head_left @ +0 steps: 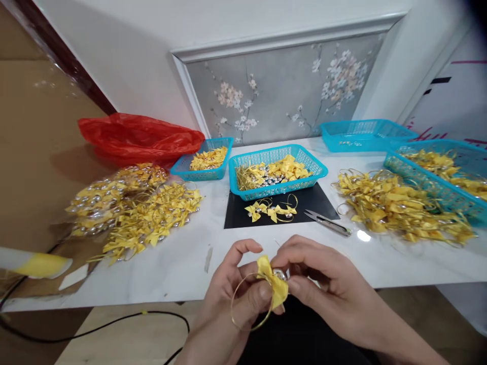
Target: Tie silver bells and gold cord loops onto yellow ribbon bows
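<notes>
My left hand (238, 299) holds a yellow ribbon bow (278, 288) between thumb and fingers at the table's front edge. A loop of gold cord (233, 304) hangs from the bow across my left thumb. My right hand (319, 284) pinches at a shiny silver ball (280, 274) on the bow's right side. A thin needle-like sliver (277, 243) shows above the right fingers; what it is I cannot make out. Just beyond my hands, a few finished-looking bows with cord loops (273, 212) lie on a black mat (234, 213). Beside them rest thread snips (327, 223).
A blue basket (279, 191) of bows and silver balls stands behind the mat. Heaps of yellow bows lie left (155, 218) and right (399, 208). More blue baskets (365, 137) line the back, near a red plastic bag (140, 137). A black cable (114, 322) runs below left.
</notes>
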`<state>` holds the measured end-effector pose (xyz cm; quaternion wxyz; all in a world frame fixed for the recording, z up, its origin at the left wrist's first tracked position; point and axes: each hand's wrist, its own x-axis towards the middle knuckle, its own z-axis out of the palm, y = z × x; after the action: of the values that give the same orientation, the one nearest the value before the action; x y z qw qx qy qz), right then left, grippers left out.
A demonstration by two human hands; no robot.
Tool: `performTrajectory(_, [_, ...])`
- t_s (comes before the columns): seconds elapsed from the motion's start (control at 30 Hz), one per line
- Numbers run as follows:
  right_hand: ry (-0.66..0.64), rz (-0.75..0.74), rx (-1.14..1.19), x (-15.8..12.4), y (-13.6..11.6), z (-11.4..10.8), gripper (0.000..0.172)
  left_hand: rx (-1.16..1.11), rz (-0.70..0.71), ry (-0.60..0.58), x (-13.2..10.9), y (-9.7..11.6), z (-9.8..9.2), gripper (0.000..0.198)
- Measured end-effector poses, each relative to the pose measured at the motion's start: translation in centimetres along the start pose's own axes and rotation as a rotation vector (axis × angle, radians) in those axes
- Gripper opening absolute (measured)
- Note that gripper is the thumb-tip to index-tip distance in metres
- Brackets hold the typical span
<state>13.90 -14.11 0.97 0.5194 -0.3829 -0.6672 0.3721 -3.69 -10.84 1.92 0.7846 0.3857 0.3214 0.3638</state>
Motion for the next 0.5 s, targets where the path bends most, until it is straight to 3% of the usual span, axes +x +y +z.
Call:
performTrajectory(0.2, [0.063,-0.131,-0.271,-0.1,-0.2,0.8,0.016,-0.096,-0.117,-0.087,0.6,-0.5,-0.1,0.03])
performTrajectory(0.33, [0.162,-0.185,-0.487,-0.3,-0.3,0.8,0.013,0.148,0.128,0.102,0.6,-0.5,0.2,0.02])
performTrajectory(0.4, [0.2,-0.218,-0.581,-0.5,-0.4,0.7,0.012,0.281,0.277,0.205,0.1,-0.4,0.3,0.026])
performTrajectory(0.5, [0.197,-0.253,-0.662,-0.7,-0.4,0.5,0.013,0.374,0.324,0.248,-1.1,-0.6,0.7,0.043])
